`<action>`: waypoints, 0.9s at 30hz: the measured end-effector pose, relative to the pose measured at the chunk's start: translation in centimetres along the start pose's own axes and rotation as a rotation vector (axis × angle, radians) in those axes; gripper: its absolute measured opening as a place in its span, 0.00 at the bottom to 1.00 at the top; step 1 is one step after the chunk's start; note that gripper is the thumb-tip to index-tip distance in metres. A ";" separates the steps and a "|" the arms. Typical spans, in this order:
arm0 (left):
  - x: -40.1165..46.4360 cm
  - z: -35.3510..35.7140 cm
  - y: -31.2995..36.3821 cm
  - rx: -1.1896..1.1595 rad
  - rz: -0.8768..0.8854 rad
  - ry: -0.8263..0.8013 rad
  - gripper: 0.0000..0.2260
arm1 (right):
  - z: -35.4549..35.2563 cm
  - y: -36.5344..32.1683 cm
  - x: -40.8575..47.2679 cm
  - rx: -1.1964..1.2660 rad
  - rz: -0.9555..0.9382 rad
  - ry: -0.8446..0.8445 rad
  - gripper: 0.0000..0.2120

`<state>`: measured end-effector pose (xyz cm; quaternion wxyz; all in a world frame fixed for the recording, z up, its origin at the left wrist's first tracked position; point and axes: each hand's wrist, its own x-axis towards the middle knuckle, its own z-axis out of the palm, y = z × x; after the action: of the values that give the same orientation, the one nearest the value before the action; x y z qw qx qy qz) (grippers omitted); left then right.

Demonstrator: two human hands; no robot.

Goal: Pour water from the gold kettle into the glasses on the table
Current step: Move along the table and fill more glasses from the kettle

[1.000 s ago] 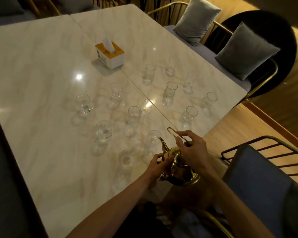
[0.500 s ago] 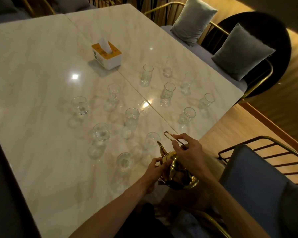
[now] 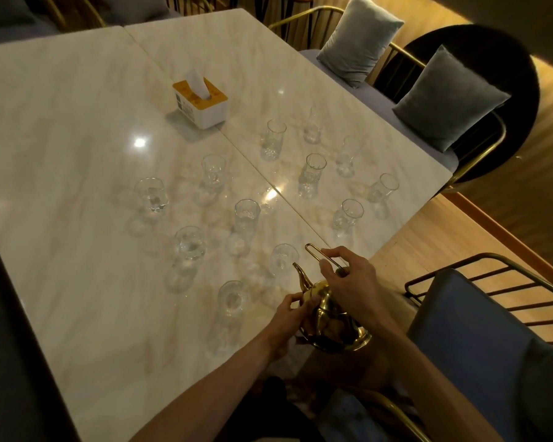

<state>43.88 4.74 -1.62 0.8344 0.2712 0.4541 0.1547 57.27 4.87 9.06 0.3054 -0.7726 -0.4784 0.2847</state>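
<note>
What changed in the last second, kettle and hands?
Nothing visibly changed: the right hand still grips the gold kettle by its handle, the left hand still steadies its body, spout toward the nearest glass. No pour has begun. Only the camera shifted slightly.

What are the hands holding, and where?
The kettle. The right hand holds its wire handle; the left hand steadies its body below the spout.

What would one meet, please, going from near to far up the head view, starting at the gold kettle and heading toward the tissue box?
gold kettle → glass by the spout → glass beyond it → next glass → tissue box
</note>
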 end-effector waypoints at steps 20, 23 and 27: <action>-0.7 0.3 0.3 -0.012 -0.028 0.006 0.31 | 0.1 0.0 0.0 -0.033 -0.002 0.019 0.08; -0.7 0.4 0.3 -0.029 -0.039 -0.005 0.30 | 0.0 0.0 0.1 -0.054 0.001 0.017 0.09; -0.7 0.6 0.4 -0.029 -0.043 -0.008 0.29 | 0.0 0.0 0.1 -0.057 -0.004 0.010 0.11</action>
<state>43.99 4.50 -0.63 0.8431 0.2498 0.4543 0.1425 57.33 5.00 9.09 0.2861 -0.7814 -0.4862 0.2667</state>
